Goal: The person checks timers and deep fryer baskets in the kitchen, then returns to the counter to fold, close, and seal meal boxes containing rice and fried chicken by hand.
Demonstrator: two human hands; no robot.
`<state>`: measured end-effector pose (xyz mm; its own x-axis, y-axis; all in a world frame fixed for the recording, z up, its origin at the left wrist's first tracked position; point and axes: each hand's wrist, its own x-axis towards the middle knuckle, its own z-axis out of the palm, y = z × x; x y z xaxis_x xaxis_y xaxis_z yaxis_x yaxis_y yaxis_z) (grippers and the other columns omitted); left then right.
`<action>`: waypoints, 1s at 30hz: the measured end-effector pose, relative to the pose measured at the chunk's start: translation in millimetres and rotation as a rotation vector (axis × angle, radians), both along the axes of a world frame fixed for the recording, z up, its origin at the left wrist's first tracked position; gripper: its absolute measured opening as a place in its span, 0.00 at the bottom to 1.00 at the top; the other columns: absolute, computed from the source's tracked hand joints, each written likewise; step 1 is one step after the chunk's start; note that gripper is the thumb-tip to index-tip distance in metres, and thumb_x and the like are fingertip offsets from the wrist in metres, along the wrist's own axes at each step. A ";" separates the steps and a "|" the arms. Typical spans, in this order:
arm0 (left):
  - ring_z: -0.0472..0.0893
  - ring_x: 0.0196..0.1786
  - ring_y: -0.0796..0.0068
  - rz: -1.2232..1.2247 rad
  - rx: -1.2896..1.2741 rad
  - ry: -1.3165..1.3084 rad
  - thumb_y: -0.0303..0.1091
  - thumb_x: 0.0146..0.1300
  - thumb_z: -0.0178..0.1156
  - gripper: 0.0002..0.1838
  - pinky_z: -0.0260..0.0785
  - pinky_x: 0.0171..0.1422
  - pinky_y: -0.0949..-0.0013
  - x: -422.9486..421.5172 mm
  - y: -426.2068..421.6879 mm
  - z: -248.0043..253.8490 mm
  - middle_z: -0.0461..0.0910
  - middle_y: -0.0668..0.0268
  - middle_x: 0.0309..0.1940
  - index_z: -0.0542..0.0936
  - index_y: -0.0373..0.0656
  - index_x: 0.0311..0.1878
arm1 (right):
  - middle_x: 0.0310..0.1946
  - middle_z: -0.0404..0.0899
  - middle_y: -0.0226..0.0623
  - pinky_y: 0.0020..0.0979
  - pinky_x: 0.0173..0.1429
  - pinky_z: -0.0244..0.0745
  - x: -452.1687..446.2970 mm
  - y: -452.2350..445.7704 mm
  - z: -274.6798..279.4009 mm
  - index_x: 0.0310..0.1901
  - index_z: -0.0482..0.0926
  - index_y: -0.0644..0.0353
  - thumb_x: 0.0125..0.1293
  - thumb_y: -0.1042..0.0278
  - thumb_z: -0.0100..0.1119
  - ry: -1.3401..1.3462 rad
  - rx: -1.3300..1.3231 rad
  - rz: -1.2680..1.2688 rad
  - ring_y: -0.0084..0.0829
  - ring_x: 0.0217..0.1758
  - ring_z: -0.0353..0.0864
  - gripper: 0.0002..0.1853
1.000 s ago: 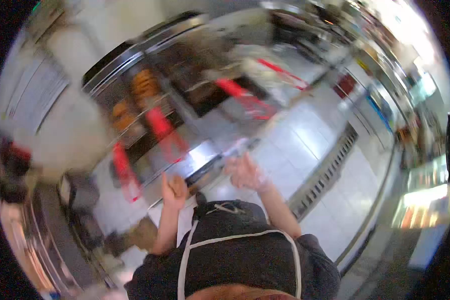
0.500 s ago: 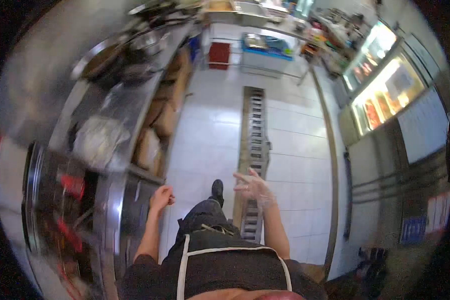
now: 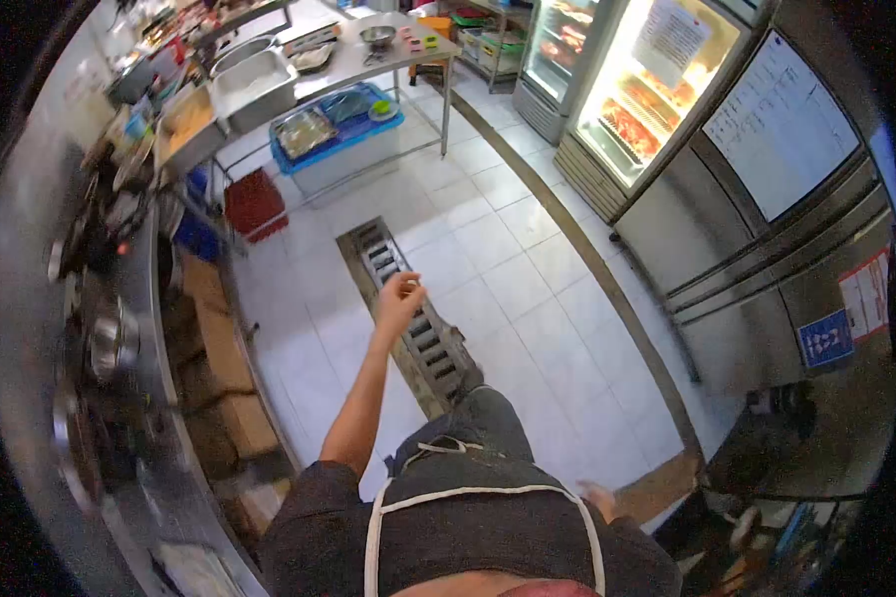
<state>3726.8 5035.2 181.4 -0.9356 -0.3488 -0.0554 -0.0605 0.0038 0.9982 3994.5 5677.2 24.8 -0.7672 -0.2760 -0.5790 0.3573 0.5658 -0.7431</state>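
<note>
My left hand [image 3: 400, 296] reaches forward over the floor drain grate [image 3: 408, 308], its bare fingers loosely curled in, and nothing shows in it. Low at my right side, my right hand [image 3: 597, 497] is small, blurred and partly hidden by my body; its fingers cannot be made out. I wear a black apron [image 3: 488, 542] with white edging. One dark shoe [image 3: 468, 383] is on the floor by the grate. Neither hand touches anything that I can see.
A steel counter [image 3: 154, 398] with pans and bowls runs along the left, cardboard boxes [image 3: 231, 348] beneath it. Ahead are a steel table [image 3: 398, 30], a blue-rimmed bin [image 3: 368, 149] and a red crate [image 3: 256, 204]. Lit glass-door fridges [image 3: 637, 109] and a whiteboard [image 3: 782, 124] stand right.
My view has turned to the right and the fridges are nearer. My left arm has swung forward. My right hand, in front with fingers spread in clear plastic, has dropped back to my side.
</note>
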 end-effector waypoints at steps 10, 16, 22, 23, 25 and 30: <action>0.81 0.39 0.67 -0.202 -0.558 -0.145 0.37 0.57 0.66 0.19 0.74 0.45 0.63 -396.6 -83.8 -74.9 0.82 0.58 0.37 0.78 0.43 0.50 | 0.56 0.73 0.53 0.47 0.43 0.80 -441.6 -212.9 -80.9 0.62 0.63 0.74 0.65 0.60 0.58 -0.525 -0.141 -0.661 0.50 0.46 0.81 0.30; 0.82 0.42 0.61 0.004 -0.571 -0.154 0.38 0.55 0.67 0.23 0.74 0.48 0.63 -623.6 -195.1 -12.3 0.83 0.58 0.40 0.77 0.38 0.52 | 0.55 0.72 0.57 0.48 0.36 0.83 -841.5 -311.1 4.1 0.70 0.41 0.66 0.64 0.61 0.62 -0.245 -0.399 -0.659 0.55 0.41 0.82 0.44; 0.81 0.48 0.57 0.096 -0.813 0.028 0.40 0.51 0.69 0.26 0.72 0.53 0.57 -879.1 -294.9 -9.9 0.82 0.58 0.44 0.75 0.45 0.53 | 0.49 0.74 0.53 0.46 0.36 0.82 -1078.5 -360.2 40.4 0.66 0.38 0.56 0.61 0.73 0.64 -0.177 -0.669 -0.721 0.52 0.39 0.83 0.44; 0.80 0.49 0.57 0.109 -0.852 0.063 0.42 0.50 0.70 0.28 0.72 0.53 0.57 -921.8 -309.0 -12.2 0.82 0.58 0.44 0.74 0.46 0.55 | 0.49 0.74 0.53 0.46 0.36 0.82 -1078.6 -377.6 51.0 0.66 0.38 0.56 0.61 0.73 0.64 -0.181 -0.649 -0.743 0.52 0.39 0.83 0.44; 0.80 0.51 0.57 0.112 -0.914 0.019 0.46 0.48 0.71 0.32 0.71 0.55 0.56 -1012.1 -333.8 -9.8 0.81 0.59 0.46 0.73 0.48 0.56 | 0.48 0.76 0.52 0.48 0.37 0.82 -1086.2 -414.3 77.1 0.66 0.35 0.58 0.63 0.69 0.62 -0.137 -0.263 -0.732 0.53 0.41 0.84 0.44; 0.77 0.56 0.55 0.138 -1.184 -0.038 0.48 0.47 0.72 0.34 0.66 0.60 0.48 -1191.5 -369.6 -11.3 0.79 0.59 0.52 0.73 0.50 0.58 | 0.48 0.78 0.51 0.43 0.40 0.81 -1081.4 -386.2 -3.9 0.59 0.69 0.67 0.68 0.60 0.54 -0.635 0.087 -0.562 0.45 0.41 0.84 0.24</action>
